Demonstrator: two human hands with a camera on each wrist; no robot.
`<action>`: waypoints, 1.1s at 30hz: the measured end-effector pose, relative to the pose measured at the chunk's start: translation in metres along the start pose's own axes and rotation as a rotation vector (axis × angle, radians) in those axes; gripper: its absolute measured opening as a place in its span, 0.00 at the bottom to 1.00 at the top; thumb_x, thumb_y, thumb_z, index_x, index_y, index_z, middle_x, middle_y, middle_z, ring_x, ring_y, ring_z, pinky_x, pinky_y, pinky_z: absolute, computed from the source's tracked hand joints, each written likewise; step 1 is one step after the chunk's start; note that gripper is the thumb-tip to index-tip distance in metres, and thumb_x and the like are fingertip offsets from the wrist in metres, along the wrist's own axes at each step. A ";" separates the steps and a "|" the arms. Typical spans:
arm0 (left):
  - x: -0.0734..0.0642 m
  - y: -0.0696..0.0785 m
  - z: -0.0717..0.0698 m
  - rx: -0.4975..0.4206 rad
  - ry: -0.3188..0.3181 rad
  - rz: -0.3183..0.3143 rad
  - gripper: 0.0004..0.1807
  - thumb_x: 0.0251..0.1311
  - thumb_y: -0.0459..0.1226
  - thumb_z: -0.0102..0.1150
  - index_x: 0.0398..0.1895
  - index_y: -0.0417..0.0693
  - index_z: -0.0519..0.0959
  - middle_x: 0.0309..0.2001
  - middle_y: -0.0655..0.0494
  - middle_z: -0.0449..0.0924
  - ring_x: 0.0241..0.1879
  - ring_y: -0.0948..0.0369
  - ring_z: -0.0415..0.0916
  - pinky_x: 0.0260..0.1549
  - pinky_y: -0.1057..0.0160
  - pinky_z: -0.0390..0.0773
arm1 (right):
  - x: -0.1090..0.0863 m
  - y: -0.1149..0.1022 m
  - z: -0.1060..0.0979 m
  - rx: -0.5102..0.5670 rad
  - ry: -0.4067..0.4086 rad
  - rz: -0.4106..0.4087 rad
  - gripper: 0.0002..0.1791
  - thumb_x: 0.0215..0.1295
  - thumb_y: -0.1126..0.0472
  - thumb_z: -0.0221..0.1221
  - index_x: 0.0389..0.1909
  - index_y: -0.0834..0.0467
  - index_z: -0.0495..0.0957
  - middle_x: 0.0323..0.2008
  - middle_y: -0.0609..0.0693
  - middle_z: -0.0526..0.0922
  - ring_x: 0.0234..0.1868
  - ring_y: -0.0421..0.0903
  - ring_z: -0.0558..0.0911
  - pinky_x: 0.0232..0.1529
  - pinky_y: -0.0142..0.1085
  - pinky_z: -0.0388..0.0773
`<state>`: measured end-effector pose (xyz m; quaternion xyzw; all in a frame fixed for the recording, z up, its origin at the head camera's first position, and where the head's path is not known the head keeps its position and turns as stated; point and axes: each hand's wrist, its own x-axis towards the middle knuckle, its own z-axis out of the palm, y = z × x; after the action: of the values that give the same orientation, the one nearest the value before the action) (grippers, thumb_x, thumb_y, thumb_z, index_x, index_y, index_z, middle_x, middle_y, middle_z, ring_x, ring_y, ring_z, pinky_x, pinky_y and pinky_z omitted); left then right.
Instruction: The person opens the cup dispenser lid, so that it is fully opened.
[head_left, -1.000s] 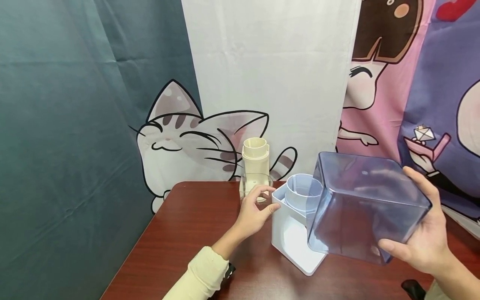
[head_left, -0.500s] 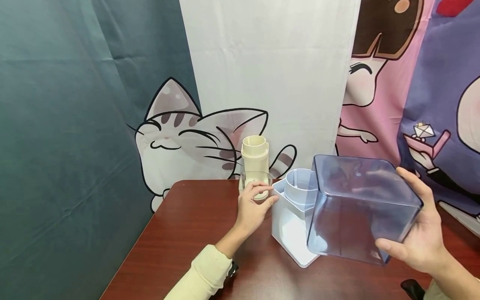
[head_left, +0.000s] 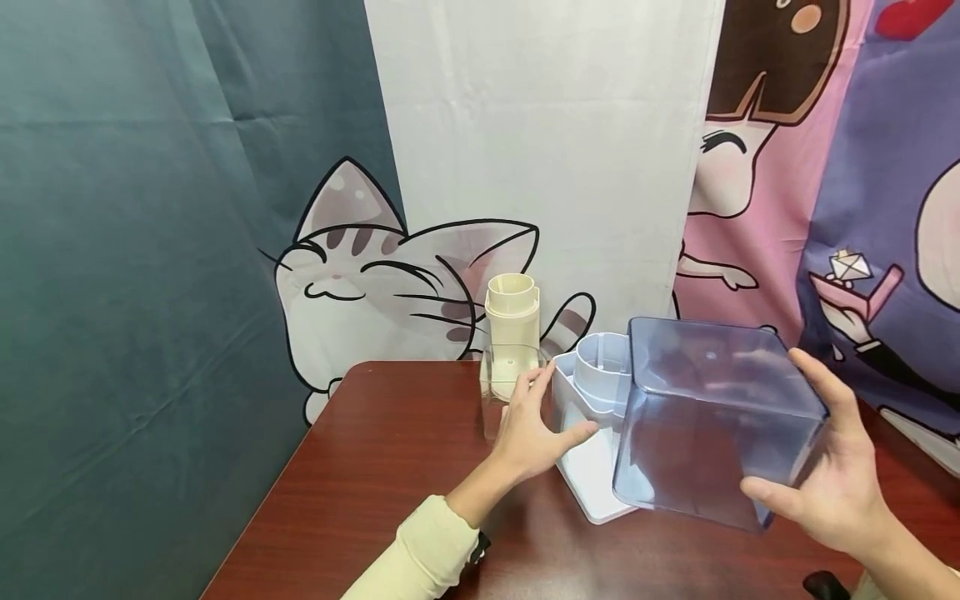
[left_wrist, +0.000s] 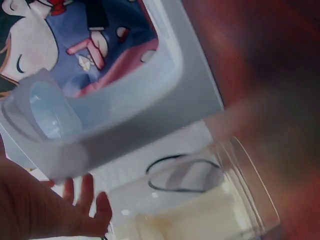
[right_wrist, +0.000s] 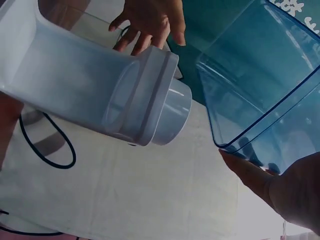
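My right hand [head_left: 843, 483] grips a transparent blue box [head_left: 705, 442] by its closed end, fingers on the far side and thumb on the near side. The box is tilted on its side, and its left end overlaps a pale blue plastic stand [head_left: 588, 479] from my viewpoint. A round collar [head_left: 600, 375] tops this stand, which has a flat foot on the table. My left hand [head_left: 528, 437] is at the stand's upper left side with fingers and thumb spread, the fingertips at its rim. In the right wrist view, the box [right_wrist: 265, 85] and collar [right_wrist: 172, 112] are apart.
A cream stand [head_left: 512, 325] of similar shape, with a clear container [head_left: 495, 408] at its front, stands behind my left hand. The brown table [head_left: 375, 475] ends at a back edge against printed curtains [head_left: 547, 167]. A black object [head_left: 825, 586] lies at the lower right.
The pale blue stand has shifted slightly away and turned a little. My left hand has moved right with its fingers spreading wider. The blue box has moved slightly left in my right hand.
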<state>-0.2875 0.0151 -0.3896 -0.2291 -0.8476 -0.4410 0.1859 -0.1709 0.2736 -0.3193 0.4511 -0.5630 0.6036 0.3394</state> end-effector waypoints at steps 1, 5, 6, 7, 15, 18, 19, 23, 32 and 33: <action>0.000 0.002 0.001 0.002 -0.003 -0.020 0.53 0.44 0.63 0.70 0.75 0.60 0.62 0.67 0.57 0.64 0.60 0.54 0.69 0.53 0.47 0.69 | -0.001 0.001 0.000 -0.029 0.001 0.007 0.60 0.33 0.75 0.79 0.70 0.73 0.54 0.64 0.59 0.70 0.60 0.48 0.72 0.54 0.27 0.70; 0.001 0.007 0.004 0.000 0.032 -0.060 0.55 0.41 0.66 0.71 0.74 0.60 0.63 0.68 0.60 0.64 0.59 0.55 0.71 0.51 0.50 0.69 | -0.002 0.006 0.003 -0.075 -0.012 0.019 0.61 0.29 0.75 0.80 0.69 0.74 0.57 0.64 0.59 0.69 0.60 0.49 0.70 0.53 0.28 0.69; 0.002 0.007 0.005 -0.010 0.045 -0.054 0.54 0.41 0.65 0.72 0.73 0.59 0.64 0.67 0.61 0.65 0.60 0.55 0.71 0.52 0.51 0.70 | -0.002 0.007 0.004 -0.059 -0.018 0.019 0.61 0.28 0.76 0.79 0.69 0.74 0.57 0.64 0.59 0.69 0.61 0.49 0.69 0.54 0.29 0.69; 0.003 0.007 0.005 -0.021 0.059 -0.041 0.53 0.42 0.64 0.72 0.72 0.58 0.65 0.66 0.61 0.66 0.60 0.56 0.72 0.52 0.52 0.70 | -0.003 0.008 0.005 -0.055 -0.020 0.011 0.60 0.28 0.76 0.79 0.68 0.75 0.57 0.64 0.60 0.69 0.61 0.50 0.69 0.56 0.29 0.68; 0.014 -0.002 0.004 -0.130 0.095 0.080 0.41 0.48 0.55 0.74 0.66 0.52 0.74 0.66 0.58 0.71 0.63 0.58 0.70 0.58 0.55 0.73 | -0.008 0.008 0.001 -0.090 -0.023 0.077 0.62 0.22 0.82 0.76 0.68 0.75 0.58 0.63 0.58 0.71 0.61 0.49 0.71 0.56 0.26 0.70; 0.014 -0.005 0.006 -0.160 0.097 0.093 0.36 0.50 0.53 0.74 0.62 0.51 0.77 0.65 0.55 0.73 0.65 0.58 0.69 0.60 0.54 0.71 | -0.012 0.009 -0.002 -0.041 -0.054 0.125 0.64 0.17 0.89 0.71 0.68 0.75 0.55 0.63 0.59 0.70 0.59 0.48 0.73 0.49 0.26 0.76; 0.014 -0.006 0.006 -0.166 0.098 0.095 0.35 0.50 0.52 0.74 0.62 0.51 0.78 0.64 0.55 0.74 0.65 0.58 0.69 0.61 0.54 0.71 | -0.014 0.009 -0.003 -0.036 -0.062 0.138 0.65 0.17 0.90 0.70 0.69 0.75 0.55 0.63 0.59 0.70 0.59 0.48 0.74 0.48 0.26 0.77; 0.016 -0.009 0.008 -0.166 0.115 0.112 0.32 0.50 0.52 0.74 0.60 0.53 0.80 0.62 0.57 0.76 0.63 0.60 0.71 0.61 0.57 0.71 | -0.018 0.015 -0.004 -0.042 -0.077 0.172 0.64 0.16 0.93 0.67 0.69 0.75 0.54 0.62 0.59 0.69 0.55 0.46 0.77 0.42 0.27 0.80; 0.019 -0.012 0.013 -0.107 0.097 0.059 0.30 0.54 0.57 0.68 0.61 0.61 0.79 0.56 0.63 0.79 0.56 0.61 0.76 0.52 0.59 0.75 | -0.027 0.022 -0.005 -0.107 -0.067 0.206 0.63 0.16 0.92 0.67 0.67 0.75 0.57 0.61 0.56 0.71 0.52 0.43 0.78 0.42 0.24 0.78; 0.022 -0.012 0.013 -0.091 0.094 0.047 0.31 0.55 0.58 0.67 0.62 0.63 0.78 0.53 0.65 0.79 0.51 0.60 0.78 0.47 0.61 0.76 | -0.026 0.023 -0.005 -0.100 -0.071 0.207 0.62 0.16 0.92 0.67 0.67 0.75 0.57 0.61 0.56 0.71 0.51 0.43 0.79 0.42 0.25 0.78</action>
<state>-0.3134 0.0243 -0.3933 -0.2362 -0.8114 -0.4848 0.2252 -0.1833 0.2782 -0.3517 0.3940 -0.6477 0.5902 0.2774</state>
